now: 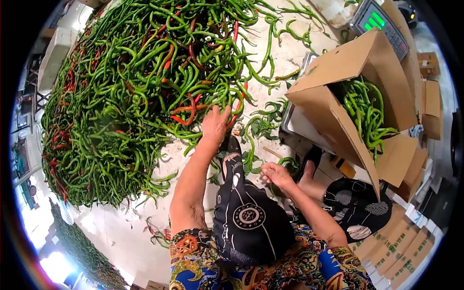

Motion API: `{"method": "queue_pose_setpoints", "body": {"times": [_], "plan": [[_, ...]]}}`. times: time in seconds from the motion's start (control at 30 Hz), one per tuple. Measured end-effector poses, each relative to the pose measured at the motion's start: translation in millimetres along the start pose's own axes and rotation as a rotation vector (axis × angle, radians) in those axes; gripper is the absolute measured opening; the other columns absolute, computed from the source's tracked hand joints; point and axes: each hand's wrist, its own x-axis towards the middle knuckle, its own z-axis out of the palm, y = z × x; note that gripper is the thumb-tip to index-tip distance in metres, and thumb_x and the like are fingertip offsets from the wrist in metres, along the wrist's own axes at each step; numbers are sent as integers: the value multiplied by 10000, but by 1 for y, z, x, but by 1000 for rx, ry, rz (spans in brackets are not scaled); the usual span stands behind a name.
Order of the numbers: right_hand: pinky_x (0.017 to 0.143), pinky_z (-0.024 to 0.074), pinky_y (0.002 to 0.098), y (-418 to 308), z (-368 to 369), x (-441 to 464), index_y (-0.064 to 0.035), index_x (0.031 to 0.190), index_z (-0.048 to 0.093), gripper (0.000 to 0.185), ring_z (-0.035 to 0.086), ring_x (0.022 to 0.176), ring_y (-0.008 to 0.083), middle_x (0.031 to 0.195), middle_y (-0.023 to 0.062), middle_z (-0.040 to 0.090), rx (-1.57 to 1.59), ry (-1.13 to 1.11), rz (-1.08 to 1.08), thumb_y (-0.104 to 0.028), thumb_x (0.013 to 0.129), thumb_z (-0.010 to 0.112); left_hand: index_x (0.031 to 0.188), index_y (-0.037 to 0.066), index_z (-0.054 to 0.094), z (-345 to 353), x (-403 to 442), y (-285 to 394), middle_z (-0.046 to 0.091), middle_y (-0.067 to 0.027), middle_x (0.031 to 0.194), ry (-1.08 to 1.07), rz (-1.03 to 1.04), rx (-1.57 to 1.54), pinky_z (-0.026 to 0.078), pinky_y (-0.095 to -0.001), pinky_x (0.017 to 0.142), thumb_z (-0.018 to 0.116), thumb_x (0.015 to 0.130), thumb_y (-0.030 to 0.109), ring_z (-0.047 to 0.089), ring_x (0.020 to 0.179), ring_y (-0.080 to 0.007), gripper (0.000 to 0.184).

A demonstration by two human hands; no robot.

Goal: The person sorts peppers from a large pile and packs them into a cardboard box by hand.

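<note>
**Left grip at the pile's edge, right grip curled to its right**

The left grip (pixel 215 124) is at the lower right edge of the pile (pixel 121 101), fingers extended and slightly parted, over or against red and green peppers there; whether it has hold of one cannot be told. The right grip (pixel 275 174) is half closed, fingers curled in towards the thumb, to the right of the pile and lower in the view. Its palm is hidden, so what it may hold cannot be told.

The pile is mostly long green peppers with red ones mixed in, spread over the pale floor (pixel 111 232). Just right of the pile, near both grips, lie loose green peppers and leaves (pixel 262 127). A few more loose peppers lie on the floor below the pile.

Farther right of the pile, an open box (pixel 328 113) leans with its flaps out and green peppers (pixel 365 113) inside. The scale (pixel 293 121) shows beneath it; a display (pixel 374 20) with lit green digits is at upper right of the pile. Cartons (pixel 430 101) stand beyond the box, and printed cartons (pixel 394 244) lie at the far lower right of the pile. A white block (pixel 56 60) is at the pile's upper left, and a second pile (pixel 84 246) at its lower left.
</note>
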Motion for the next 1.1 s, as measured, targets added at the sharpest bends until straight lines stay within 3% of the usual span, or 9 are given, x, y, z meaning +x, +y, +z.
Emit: {"method": "queue_pose_setpoints", "body": {"times": [0.2, 0.27, 0.4, 0.53, 0.67, 0.8, 0.93, 1.0, 1.1], "plan": [[696, 473, 214, -44, 7, -10, -6, 1197, 564, 329, 582, 805, 78, 975, 25, 629, -1, -95, -3, -213, 941, 577, 985, 80, 587, -67, -3, 26, 544, -178, 853, 50, -197, -393, 481, -454, 641, 570, 804, 35, 592, 762, -373, 188], [757, 483, 243, -59, 12, -12, -22, 1244, 548, 413, 587, 891, 90, 1066, 40, 638, -11, -183, -32, -283, 929, 607, 934, 31, 585, -77, -11, 24, 585, -193, 863, 299, -284, -601, 476, -445, 637, 606, 832, 94, 588, 747, -389, 122], [928, 424, 289, -88, 46, -10, -49, 1345, 435, 636, 523, 1105, 147, 1240, 73, 529, 235, -280, -291, -397, 873, 680, 957, 13, 602, -89, -35, 60, 609, -197, 845, 124, -251, -768, 482, -443, 685, 623, 809, 78, 603, 780, -391, 163], [904, 424, 294, -96, 64, 17, -53, 1223, 485, 516, 530, 1027, 122, 1064, 14, 557, 507, -192, -265, -372, 871, 687, 995, 19, 619, -99, -31, 84, 634, -210, 928, -40, -182, -941, 499, -420, 738, 627, 792, 78, 622, 856, -393, 212], [832, 482, 302, -116, 41, 23, -49, 1137, 549, 318, 594, 973, 138, 1057, 39, 619, 680, -186, -203, -210, 891, 671, 1129, 24, 551, -133, -14, 82, 630, -141, 885, -472, -209, -1077, 485, -342, 711, 718, 775, 136, 595, 770, -213, 407], [779, 480, 289, -128, 34, 19, -56, 1040, 573, 239, 588, 928, 138, 1004, 39, 617, 729, -151, -279, -194, 876, 680, 1217, 70, 533, -102, -19, 84, 617, -157, 936, 21, 162, -841, 496, -354, 692, 679, 804, 99, 606, 791, -305, 439], [591, 434, 245, -103, 17, 42, -71, 844, 591, 219, 559, 688, 115, 834, 43, 631, 444, 102, -221, -277, 914, 616, 1097, 44, 622, -106, -31, 83, 632, -162, 933, -130, 24, -943, 505, -360, 720, 640, 820, 67, 612, 838, -324, 279], [601, 411, 242, -107, 3, 26, -86, 816, 574, 279, 547, 723, 100, 854, 54, 643, 411, 79, -218, -334, 943, 565, 1014, 31, 648, -107, -39, 67, 629, -144, 882, 40, -123, -873, 499, -347, 708, 632, 816, 45, 616, 825, -291, 199], [830, 410, 309, -94, -13, 15, -100, 772, 544, 322, 555, 827, 153, 866, 68, 661, 293, 116, -300, -368, 951, 555, 1078, 16, 612, -82, -65, 19, 601, -165, 932, 162, -345, -703, 496, -379, 748, 649, 785, 34, 598, 818, -330, 296]]}}
